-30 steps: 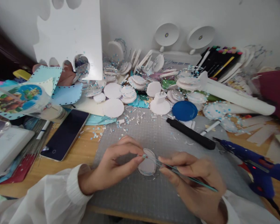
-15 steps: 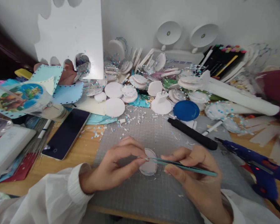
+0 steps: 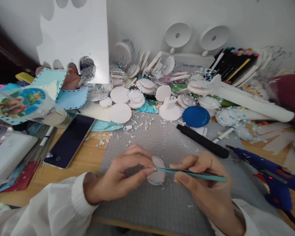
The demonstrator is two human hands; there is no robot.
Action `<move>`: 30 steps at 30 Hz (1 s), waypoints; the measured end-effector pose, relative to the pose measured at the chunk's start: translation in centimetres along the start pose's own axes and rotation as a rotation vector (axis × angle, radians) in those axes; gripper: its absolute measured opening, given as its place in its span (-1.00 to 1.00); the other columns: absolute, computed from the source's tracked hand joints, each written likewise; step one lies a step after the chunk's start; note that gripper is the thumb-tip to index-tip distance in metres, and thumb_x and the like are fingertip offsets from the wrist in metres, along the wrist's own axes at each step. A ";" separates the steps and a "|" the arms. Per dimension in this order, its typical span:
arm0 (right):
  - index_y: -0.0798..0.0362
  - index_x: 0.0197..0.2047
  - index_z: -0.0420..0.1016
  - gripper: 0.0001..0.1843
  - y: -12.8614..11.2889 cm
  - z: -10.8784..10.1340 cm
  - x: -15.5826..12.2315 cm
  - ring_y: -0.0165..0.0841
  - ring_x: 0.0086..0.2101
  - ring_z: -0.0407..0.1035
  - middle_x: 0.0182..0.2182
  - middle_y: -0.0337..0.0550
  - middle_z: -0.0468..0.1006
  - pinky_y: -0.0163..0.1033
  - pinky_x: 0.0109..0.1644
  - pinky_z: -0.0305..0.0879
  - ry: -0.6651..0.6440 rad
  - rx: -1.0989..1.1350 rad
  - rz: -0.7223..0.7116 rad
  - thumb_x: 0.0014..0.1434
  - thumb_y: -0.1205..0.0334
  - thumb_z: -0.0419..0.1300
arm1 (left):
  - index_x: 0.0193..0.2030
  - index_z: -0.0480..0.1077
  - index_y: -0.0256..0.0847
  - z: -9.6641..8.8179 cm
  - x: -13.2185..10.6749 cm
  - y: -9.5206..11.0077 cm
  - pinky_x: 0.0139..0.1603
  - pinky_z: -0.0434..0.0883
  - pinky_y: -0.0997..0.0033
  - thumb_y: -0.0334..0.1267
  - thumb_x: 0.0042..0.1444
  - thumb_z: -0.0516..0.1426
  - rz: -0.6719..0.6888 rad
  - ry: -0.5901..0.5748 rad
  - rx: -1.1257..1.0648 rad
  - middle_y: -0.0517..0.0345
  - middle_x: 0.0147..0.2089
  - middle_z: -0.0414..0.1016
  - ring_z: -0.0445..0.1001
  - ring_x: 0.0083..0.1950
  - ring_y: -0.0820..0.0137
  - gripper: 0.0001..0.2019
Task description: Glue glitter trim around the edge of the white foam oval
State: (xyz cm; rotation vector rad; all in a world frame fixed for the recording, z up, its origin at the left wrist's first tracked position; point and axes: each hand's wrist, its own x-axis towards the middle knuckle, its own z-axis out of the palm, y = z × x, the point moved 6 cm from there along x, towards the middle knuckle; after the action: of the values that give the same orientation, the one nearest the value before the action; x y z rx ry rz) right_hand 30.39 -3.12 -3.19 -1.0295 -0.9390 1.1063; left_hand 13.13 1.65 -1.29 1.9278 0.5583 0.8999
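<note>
Grey cutting mat, w/ a pile of decorated discs beyond its far edge, many bearing blue bits. Glue gun, blue, at mat's R edge; indicator lit red. R hand, over mat's near half, grasps turquoise tweezers btwn thumb & fingers. L hand, opposite, has thumb & index pinched at the tweezer tips; any piece btwn them too small to tell. White disc lies on mat's near-central area, beneath tweezers. Progress (judged): disc cut & edged, w/ a few bluish bits near its lower rim; much of upper face bare, so decoration looks only partly done vs. pile.
</note>
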 end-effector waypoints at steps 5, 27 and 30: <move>-0.04 -0.45 0.35 -0.72 0.2 0.0 0.0 -0.39 -0.45 0.53 -0.45 -0.29 0.57 -0.39 -0.47 0.45 -0.025 0.003 0.021 -0.01 0.46 0.37 | -0.18 0.47 -0.25 0.0 0.2 0.3 -0.14 0.41 0.36 -0.46 0.19 0.12 0.016 -0.005 -0.002 0.04 -0.27 0.53 0.47 -0.21 0.38 -0.88; 0.01 -0.52 0.33 -0.71 0.5 1.1 0.8 -0.48 -0.59 0.39 -0.54 -0.34 0.52 -0.35 -0.50 0.36 0.020 0.215 0.146 -0.05 0.38 0.40 | -0.07 0.49 -0.16 -0.1 -0.5 -0.8 -0.07 0.42 0.31 -0.38 0.09 0.25 -0.041 0.068 -0.207 0.03 -0.17 0.52 0.47 -0.12 0.33 -0.76; 0.02 -0.55 0.33 -0.71 0.3 2.1 0.4 -0.49 -0.56 0.38 -0.54 -0.34 0.50 -0.38 -0.47 0.37 0.079 0.254 0.133 -0.08 0.37 0.41 | -0.09 0.54 -0.13 0.1 -0.7 -1.4 -0.12 0.43 0.32 -0.29 0.08 0.27 -0.094 0.113 -0.346 0.04 -0.20 0.52 0.47 -0.16 0.35 -0.78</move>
State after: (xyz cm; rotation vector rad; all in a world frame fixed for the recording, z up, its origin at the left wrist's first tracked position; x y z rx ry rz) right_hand 28.40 -2.32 -2.86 -0.9287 -0.6540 1.2508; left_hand 12.69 1.80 -2.75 1.5356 0.5165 0.9792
